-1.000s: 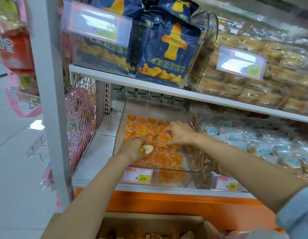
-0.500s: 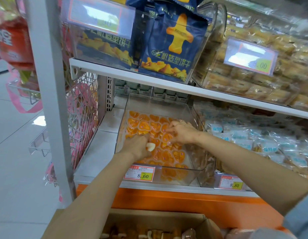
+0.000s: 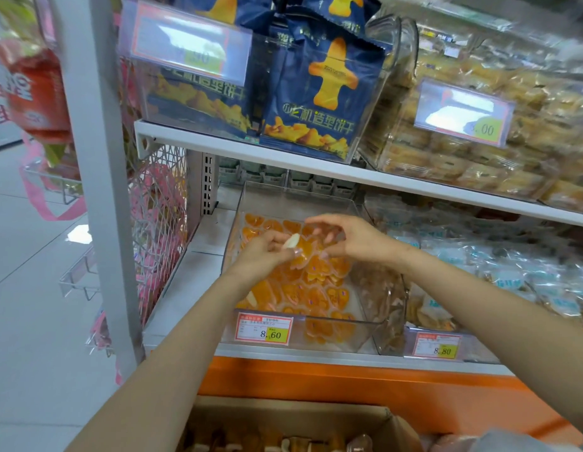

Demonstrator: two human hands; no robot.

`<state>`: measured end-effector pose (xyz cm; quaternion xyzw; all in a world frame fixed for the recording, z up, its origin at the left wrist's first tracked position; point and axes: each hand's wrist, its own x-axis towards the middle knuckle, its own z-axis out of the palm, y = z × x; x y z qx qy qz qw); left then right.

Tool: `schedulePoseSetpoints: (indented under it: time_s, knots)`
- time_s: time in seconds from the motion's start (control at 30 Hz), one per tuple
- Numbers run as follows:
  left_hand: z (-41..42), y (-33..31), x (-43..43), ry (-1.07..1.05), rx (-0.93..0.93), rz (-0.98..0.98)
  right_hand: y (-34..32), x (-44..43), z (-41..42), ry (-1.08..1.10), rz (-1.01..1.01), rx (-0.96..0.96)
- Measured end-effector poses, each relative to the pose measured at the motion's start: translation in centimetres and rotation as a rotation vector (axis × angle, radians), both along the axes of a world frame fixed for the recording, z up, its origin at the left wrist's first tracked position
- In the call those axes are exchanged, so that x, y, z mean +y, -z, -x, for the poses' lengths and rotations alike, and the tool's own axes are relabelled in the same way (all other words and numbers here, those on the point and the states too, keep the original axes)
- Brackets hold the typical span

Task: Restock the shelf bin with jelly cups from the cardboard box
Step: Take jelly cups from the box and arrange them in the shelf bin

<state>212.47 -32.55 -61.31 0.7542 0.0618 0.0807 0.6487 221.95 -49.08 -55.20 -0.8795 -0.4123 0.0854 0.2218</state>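
A clear bin [image 3: 296, 201] is set on the lower shelf [image 3: 172, 298] and is filled over most of its floor with orange jelly cups [image 3: 316, 288], laid close together. Both hands are held just above these cups. A small white item [image 3: 291, 241] is pinched in the fingers of the left hand [image 3: 267, 254]. The right hand [image 3: 353, 238] is seen with thumb and fingers curved over the cups; whether anything is gripped in it cannot be told. An open cardboard box [image 3: 316, 411] is seen at the bottom edge, below the shelf, its contents blurred.

Just beside the bin on the right, a second clear bin [image 3: 386, 321] is packed with brownish wrapped snacks, and pale blue packets [image 3: 512, 275] are heaped further right. On the upper shelf [image 3: 283, 156], blue bags [image 3: 316, 93] are stood in a clear bin, and wrapped golden cakes [image 3: 472, 158] are stacked in another.

A tag [image 3: 263, 328] reading "8.60" is fixed to the front of the jelly bin; "8.80" is read on the next tag [image 3: 437, 346]. A yellow cross-shaped biscuit and Chinese characters are printed on the blue bags. The tags above are blurred.

The shelving is carried on a white post [image 3: 94, 190] over an orange base [image 3: 349, 386]. A pale tiled floor [image 3: 32, 305] is seen at the left.
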Motion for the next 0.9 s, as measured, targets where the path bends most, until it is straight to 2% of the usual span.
schedulePoseSetpoints:
  time_s: [0.07,0.17,0.3,0.43,0.6,0.73,0.83,0.9]
  knots:
    - [0.4,-0.7,-0.3,0.064,0.088,0.260,-0.3,-0.3,1.2,-0.057,-0.072,0.087]
    - [0.6,-1.1,-0.4,0.105,0.179,0.475,0.5,-0.3,2.3,-0.066,-0.059,0.089]
    - [0.8,-1.0,-0.5,0.184,0.222,0.647,1.7,-0.1,3.0,0.040,-0.145,0.054]
    - [0.8,-1.2,-0.3,0.176,0.210,0.775,2.5,0.2,3.0,0.104,-0.248,-0.013]
    - [0.9,-1.3,-0.2,0.157,0.183,0.823,2.6,0.5,2.6,0.107,-0.320,0.015]
    - [0.8,-1.2,-0.1,0.122,0.211,0.705,1.9,0.2,2.3,-0.013,-0.267,0.055]
    - [0.7,-1.1,-0.3,0.071,0.231,0.601,2.0,-0.1,2.4,-0.128,-0.216,-0.093]
    - [0.8,-1.0,-0.5,0.071,0.234,0.581,2.3,-0.2,2.4,-0.120,-0.219,-0.187]
